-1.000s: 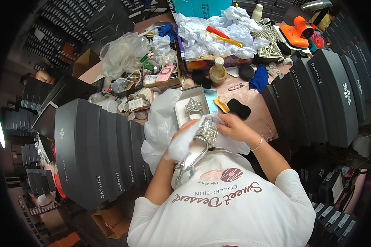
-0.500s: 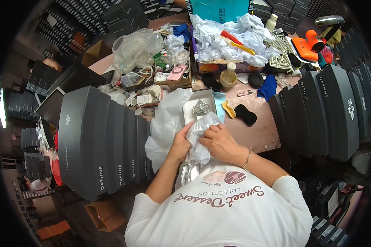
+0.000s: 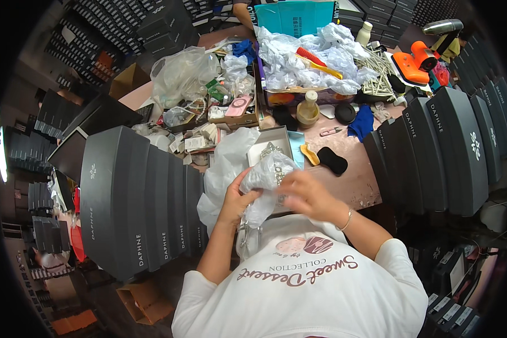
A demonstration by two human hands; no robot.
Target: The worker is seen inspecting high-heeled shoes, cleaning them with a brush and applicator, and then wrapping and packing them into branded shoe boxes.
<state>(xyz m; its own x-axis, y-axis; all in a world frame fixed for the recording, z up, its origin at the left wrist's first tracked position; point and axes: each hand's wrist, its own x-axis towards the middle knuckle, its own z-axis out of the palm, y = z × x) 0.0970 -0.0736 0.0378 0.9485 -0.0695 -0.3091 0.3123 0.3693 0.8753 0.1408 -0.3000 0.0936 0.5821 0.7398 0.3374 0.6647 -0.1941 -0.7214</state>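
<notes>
- We see the left hand (image 3: 235,198) closed around crumpled white paper (image 3: 263,173), thumb in front; its other fingers go partly out of sight behind the bundle, so we cannot make out their full grip.
- We find the right hand (image 3: 308,197) blurred, its fingers loosely spread at the bundle's right side; we cannot tell whether the tips touch it.
- Inside the paper, between the two hands, we make out a silver shoe (image 3: 280,176) by its glittering trim; the wrapping hides most of its shape.
- Below the left hand, near the shirt (image 3: 321,287), we see a shiny silver piece (image 3: 246,239); the paper covers whatever might join it to the shoe.
- Just beyond the bundle we see an open shoe box (image 3: 290,142), its near part covered by hands and paper. A jewelled silver ornament (image 3: 270,150) shows inside; what it belongs to is hidden from us.
- To the box's left we see a loose white sheet (image 3: 222,169) hanging partly over its edge.
- Right of the box, on the pink surface (image 3: 357,188), we note a light-blue sheet (image 3: 297,149) partly under a yellow piece (image 3: 309,155), with a black pad (image 3: 332,161) beside them.
- At the top edge we catch another person's arm (image 3: 243,13), mostly cut off.
</notes>
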